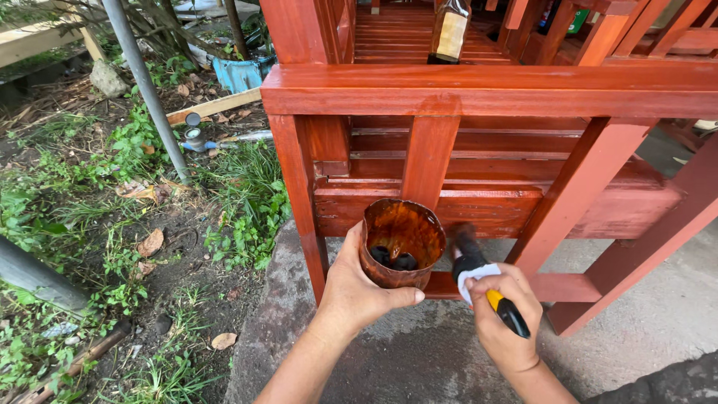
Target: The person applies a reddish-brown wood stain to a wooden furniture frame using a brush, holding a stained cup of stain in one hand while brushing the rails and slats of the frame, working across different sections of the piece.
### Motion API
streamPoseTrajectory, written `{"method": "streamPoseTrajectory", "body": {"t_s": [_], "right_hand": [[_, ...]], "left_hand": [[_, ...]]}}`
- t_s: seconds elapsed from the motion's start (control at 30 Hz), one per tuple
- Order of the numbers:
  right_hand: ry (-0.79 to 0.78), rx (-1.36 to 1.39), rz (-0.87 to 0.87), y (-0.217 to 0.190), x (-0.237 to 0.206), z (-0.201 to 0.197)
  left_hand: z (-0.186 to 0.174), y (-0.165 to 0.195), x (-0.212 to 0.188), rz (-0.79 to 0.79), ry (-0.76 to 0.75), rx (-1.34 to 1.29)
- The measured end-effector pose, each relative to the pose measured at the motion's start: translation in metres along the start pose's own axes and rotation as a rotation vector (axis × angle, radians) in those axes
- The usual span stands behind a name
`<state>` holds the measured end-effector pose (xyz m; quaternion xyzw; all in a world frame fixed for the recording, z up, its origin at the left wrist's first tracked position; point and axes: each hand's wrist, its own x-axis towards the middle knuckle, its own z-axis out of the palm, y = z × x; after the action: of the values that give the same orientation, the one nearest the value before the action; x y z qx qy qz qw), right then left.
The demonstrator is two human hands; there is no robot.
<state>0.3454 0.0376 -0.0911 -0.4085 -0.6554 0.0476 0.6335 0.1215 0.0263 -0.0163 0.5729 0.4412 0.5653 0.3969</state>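
Observation:
My left hand (357, 288) grips a stained brown can (399, 243) with dark liquid pooled at its bottom, held tilted toward me in front of a red-brown wooden railing (479, 90). My right hand (502, 318) holds a paintbrush (479, 273) with a yellow and black handle and a white wrap near its dark bristles. The bristles point up beside the can's right rim, close to the lower rail (486, 209). The brush tip looks blurred.
A dark glass bottle (450, 31) stands on the decking behind the top rail. Grass, dry leaves and a grey metal pole (146, 86) lie to the left. A blue container (241, 73) sits in the weeds. Grey concrete (419, 352) lies under my hands.

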Motion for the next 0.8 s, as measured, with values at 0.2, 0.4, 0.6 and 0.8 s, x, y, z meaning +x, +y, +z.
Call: {"method": "streamPoseTrajectory", "body": {"t_s": [0.2,0.4,0.6,0.8], "right_hand": [[-0.102,0.090,-0.025,0.020,0.006,-0.008],[-0.038,-0.004,0.029,0.018,0.003,-0.022],[-0.146,0.075,-0.082,0.016,0.013,-0.005],[0.060,-0.157,-0.104,0.025,0.015,-0.027]], "left_hand": [[0.005,0.005,0.001,-0.016,-0.015,0.001],[0.003,0.010,0.001,-0.033,-0.001,0.033],[0.004,0.009,0.003,-0.042,-0.005,0.041],[0.001,0.008,0.001,-0.032,-0.008,0.072]]}}
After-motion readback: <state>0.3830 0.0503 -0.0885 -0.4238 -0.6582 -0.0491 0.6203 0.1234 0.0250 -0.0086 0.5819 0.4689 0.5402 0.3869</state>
